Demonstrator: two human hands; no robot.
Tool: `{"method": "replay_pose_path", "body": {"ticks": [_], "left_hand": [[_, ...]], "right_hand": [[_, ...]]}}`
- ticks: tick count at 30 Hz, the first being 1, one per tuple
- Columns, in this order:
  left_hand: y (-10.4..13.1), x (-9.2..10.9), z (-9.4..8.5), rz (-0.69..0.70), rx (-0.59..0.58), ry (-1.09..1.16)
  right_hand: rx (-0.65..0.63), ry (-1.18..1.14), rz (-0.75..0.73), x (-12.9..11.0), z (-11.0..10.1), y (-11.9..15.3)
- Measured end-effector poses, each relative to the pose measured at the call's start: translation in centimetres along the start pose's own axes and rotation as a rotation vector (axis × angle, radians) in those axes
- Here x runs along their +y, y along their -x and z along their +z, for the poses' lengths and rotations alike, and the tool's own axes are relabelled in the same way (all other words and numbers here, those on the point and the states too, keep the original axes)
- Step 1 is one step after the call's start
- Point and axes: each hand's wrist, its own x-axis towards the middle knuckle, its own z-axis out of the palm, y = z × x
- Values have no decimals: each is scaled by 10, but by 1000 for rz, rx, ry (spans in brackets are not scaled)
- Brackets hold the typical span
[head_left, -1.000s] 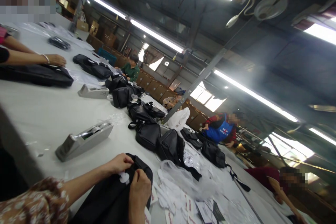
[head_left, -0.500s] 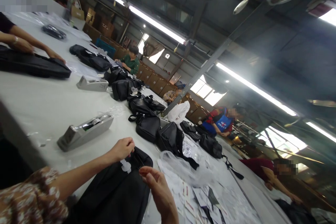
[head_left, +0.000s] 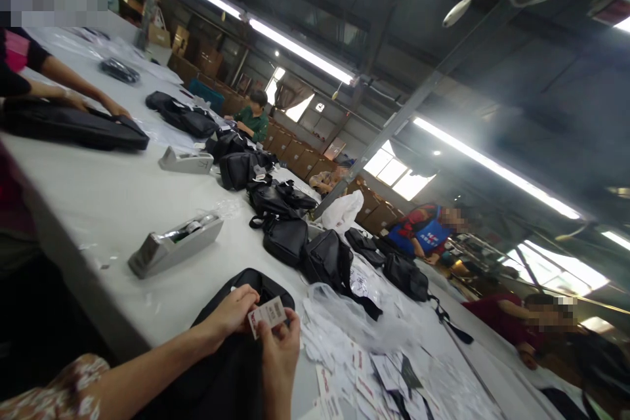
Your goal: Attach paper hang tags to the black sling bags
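A black bag [head_left: 221,367] lies on the white table in front of me, its top end pointing away. Over that end, my right hand [head_left: 280,351] pinches a white hang tag [head_left: 268,316] printed with red lettering and a barcode. My left hand [head_left: 235,312] is closed right at the tag's left edge. What its fingertips grip there is hidden behind the tag and fingers.
Tape dispensers [head_left: 177,243] [head_left: 187,161] stand on the white table [head_left: 113,210]. Several black bags [head_left: 285,239] form a row beyond. Clear plastic bags [head_left: 354,318] and loose paper tags [head_left: 369,380] lie to the right. A co-worker's hands [head_left: 105,102] rest on another bag at left.
My right hand, apart and without a visible tag before, has come in to my left hand and now holds the hang tag. The view has shifted slightly.
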Motion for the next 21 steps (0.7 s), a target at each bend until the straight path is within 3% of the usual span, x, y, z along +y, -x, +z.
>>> {"method": "replay_pose_path", "body": {"ticks": [2, 7, 10, 14, 19, 21], "left_hand": [[0, -2, -1, 4, 8, 7], [-3, -4, -7, 11, 65, -31], [-8, -3, -11, 22, 130, -88], [-15, -3, -15, 55, 196, -189], [-14, -3, -18, 71, 145, -326], [-11, 1, -21, 121, 149, -420]], "right_hand": [[72, 204, -95, 5, 2, 2], [162, 828, -784, 8, -2, 0], [126, 1083, -1006, 5, -4, -6], [-94, 1164, -1185, -1, -7, -17], [-310, 1133, -1399, -3, -7, -34], [-335, 1080, -1423, 1, -6, -41]]}}
